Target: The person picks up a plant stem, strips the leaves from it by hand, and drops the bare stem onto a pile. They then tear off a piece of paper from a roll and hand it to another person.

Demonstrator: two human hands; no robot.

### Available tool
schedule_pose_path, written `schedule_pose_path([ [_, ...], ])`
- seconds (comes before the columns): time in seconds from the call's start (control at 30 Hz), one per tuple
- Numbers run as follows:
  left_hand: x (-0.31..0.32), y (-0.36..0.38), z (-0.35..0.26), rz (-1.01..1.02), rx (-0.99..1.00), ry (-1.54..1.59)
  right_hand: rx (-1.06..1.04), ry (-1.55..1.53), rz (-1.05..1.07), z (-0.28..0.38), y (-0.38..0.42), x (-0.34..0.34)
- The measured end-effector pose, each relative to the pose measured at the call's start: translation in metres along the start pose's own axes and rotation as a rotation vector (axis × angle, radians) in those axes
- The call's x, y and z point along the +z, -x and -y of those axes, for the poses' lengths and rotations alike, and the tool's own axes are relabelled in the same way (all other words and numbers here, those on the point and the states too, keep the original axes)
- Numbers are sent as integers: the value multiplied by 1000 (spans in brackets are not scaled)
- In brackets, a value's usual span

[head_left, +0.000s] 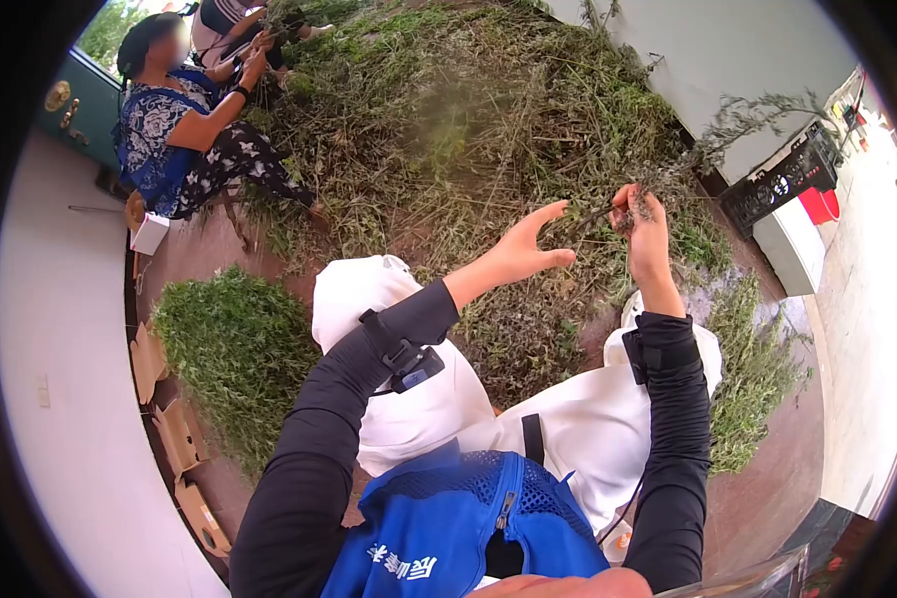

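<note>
My right hand (648, 244) is raised over the front of a big heap of cut plants (419, 149), its fingers closed round a leafy plant stem (596, 213). That stem points left from the fist, toward my other hand. Small grey-green leaves show about the fingers, overlapping the heap behind. My left hand (516, 251) is just left of the stem's end, thumb and fingers spread apart and nothing between them. Below both hands, loose stalks lie on the floor between my white-clad knees.
A dense green plant bundle (231, 349) lies left of my legs, another bundle (752, 384) to the right. A co-worker (164, 125) sits upper left, a second person (219, 30) behind. A black slotted object (782, 179) and red container (819, 205) stand right; cardboard (179, 437) lines the left wall.
</note>
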State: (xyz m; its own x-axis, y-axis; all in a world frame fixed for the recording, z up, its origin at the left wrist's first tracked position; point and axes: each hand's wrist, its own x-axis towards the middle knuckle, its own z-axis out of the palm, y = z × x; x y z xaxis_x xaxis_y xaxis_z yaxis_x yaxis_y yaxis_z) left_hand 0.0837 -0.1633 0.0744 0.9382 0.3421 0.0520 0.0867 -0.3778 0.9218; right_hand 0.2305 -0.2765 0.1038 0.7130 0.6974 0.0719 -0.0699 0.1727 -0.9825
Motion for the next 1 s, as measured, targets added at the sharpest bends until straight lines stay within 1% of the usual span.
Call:
schedule_pose_path([
  [0.07,3,-1,-7,-8,125,178,40,8,30,-2,4,3],
  [0.1,3,-1,-7,-7,124,178,57,87,62,1,7,6],
  [0.13,2,-3,-7,130,29,355,75,166,95,3,9,8],
  [0.17,1,-4,-7,266,-69,533,95,178,138,2,8,7],
  [0.2,3,-4,-8,265,-70,534,96,178,138,0,8,8],
  [0.27,7,-5,-9,167,-112,592,103,167,238,-4,7,10],
  [0.3,7,-5,-9,166,-113,594,161,147,279,-4,6,10],
  [0.33,7,-5,-8,96,-144,684,163,147,280,-5,6,11],
  [0.37,7,-6,-8,24,-176,773,148,136,251,-5,7,14],
  [0.4,7,-7,-6,23,-179,774,132,123,222,-4,8,16],
  [0.43,7,-8,-4,-42,-185,794,134,123,223,-2,8,19],
  [0.47,13,-1,-3,-107,-198,818,134,102,163,0,17,19],
  [0.5,13,-1,-4,-123,-231,844,123,82,102,2,18,20],
  [0.53,13,0,-5,-124,-232,844,124,82,103,-2,15,18],
  [0.6,14,0,-7,-242,-263,1005,89,139,151,-14,8,13],
  [0.63,15,-1,-6,-241,-265,1005,91,139,150,-19,5,12],
  [0.7,17,-3,-1,-305,-261,1035,68,234,120,-23,2,12],
  [0.73,19,-4,0,-305,-262,1034,69,234,120,-22,2,14],
  [0.8,17,-14,1,-344,-306,1239,77,161,45,-19,-6,22],
  [0.83,16,-14,-1,-342,-308,1238,78,160,42,-20,-9,20],
  [0.9,14,-12,-4,-176,-133,1286,146,16,-46,-21,-16,15],
  [0.93,13,-12,-5,-171,-134,1285,145,16,-51,-20,-15,13],
  [1.0,12,-12,-5,-163,-27,1093,178,41,-65,-17,-14,12],
])
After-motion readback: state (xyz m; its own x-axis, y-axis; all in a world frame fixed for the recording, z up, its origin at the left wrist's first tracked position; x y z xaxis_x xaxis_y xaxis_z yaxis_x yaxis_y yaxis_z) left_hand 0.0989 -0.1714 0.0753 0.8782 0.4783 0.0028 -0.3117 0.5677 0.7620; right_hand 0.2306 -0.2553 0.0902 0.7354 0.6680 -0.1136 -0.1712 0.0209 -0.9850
